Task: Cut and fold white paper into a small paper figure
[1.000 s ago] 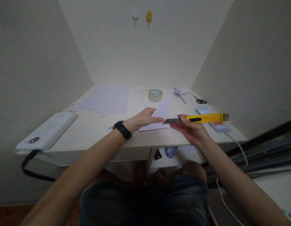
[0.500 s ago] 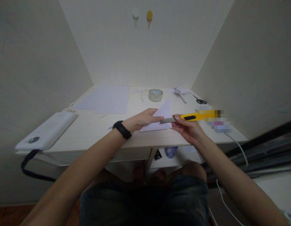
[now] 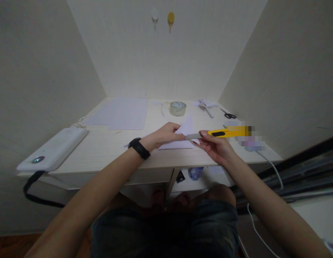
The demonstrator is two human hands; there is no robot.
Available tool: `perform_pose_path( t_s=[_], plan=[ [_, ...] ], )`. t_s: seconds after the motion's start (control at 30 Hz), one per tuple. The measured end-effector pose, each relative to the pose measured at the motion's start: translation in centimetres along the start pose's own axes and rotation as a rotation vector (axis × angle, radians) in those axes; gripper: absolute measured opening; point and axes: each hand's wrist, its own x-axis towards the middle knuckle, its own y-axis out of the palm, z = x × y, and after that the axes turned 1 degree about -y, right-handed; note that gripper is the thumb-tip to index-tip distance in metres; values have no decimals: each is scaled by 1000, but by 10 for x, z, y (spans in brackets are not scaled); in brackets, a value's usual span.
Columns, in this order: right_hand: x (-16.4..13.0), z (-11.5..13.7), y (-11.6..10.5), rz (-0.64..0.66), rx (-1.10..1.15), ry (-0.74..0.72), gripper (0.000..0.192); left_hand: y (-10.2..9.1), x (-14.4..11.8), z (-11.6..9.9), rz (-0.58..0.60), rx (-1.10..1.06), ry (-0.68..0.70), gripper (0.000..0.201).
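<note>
My left hand [image 3: 169,135] is closed on a folded sheet of white paper [image 3: 176,144], thumb on top, near the front of the desk. In my right hand [image 3: 213,145] is a yellow utility knife [image 3: 229,132], gripped near the front of its handle. Its grey blade [image 3: 193,136] points left and lies at the paper, the tip by my left thumb. Some fingers of my right hand are under the blade, at the paper's right edge. A slit or gap shows in the paper by the blade; how deep it runs I cannot tell.
On the white desk [image 3: 102,150] lie paper sheets [image 3: 129,114], a tape roll [image 3: 177,109], a paper pinwheel [image 3: 205,105] and black scissors [image 3: 230,115]. A white device [image 3: 53,148] with a black strap sits at the left edge. A white cable [image 3: 274,168] hangs at the right.
The blade has moved slightly right relative to the paper. The paper's right side now looks parted and bent near the blade, where before it was whole. Both hands have kept their hold.
</note>
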Motion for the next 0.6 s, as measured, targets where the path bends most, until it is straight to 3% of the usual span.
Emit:
perform_pose_path(
  t_s=[0.13, 0.27, 0.37, 0.47, 0.6],
  plan=[
    [-3, -1, 1, -26, -114, -75, 30, -1, -1, 2, -36, 85, -69, 22],
    [-12, -3, -2, -76, -301, -318, 29, -2, 0, 7, -68, 167, -101, 20],
    [-21, -4, -9, -97, -567, -469, 27, -2, 1, 10, -58, 176, -121, 21],
    [-29, -1, -12, -84, -826, -502, 25, -2, 2, 12, -33, 146, -124, 22],
    [-31, 3, -10, -40, -888, -456, 27, -2, 1, 10, 7, 72, -122, 21]
  ],
)
